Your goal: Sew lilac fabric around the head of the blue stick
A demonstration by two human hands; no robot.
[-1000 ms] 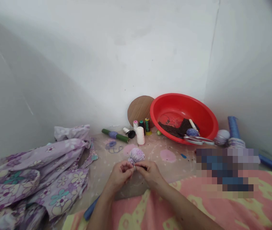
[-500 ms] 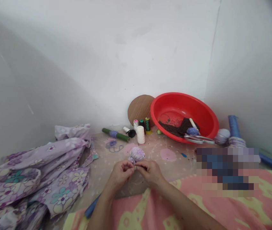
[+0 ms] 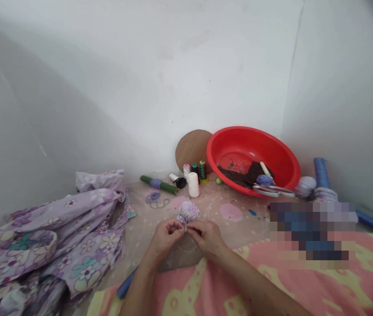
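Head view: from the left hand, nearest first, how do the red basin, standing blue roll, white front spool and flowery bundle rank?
1. Flowery bundle, at the left hand.
2. White front spool, beyond it.
3. Red basin, rightward.
4. Standing blue roll, far right.

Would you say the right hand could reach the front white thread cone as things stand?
Probably yes; the right hand is busy at the floral bundle, but the cone stands uncovered beyond.

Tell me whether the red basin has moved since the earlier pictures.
No, the red basin still overlaps the cardboard disc just as before.
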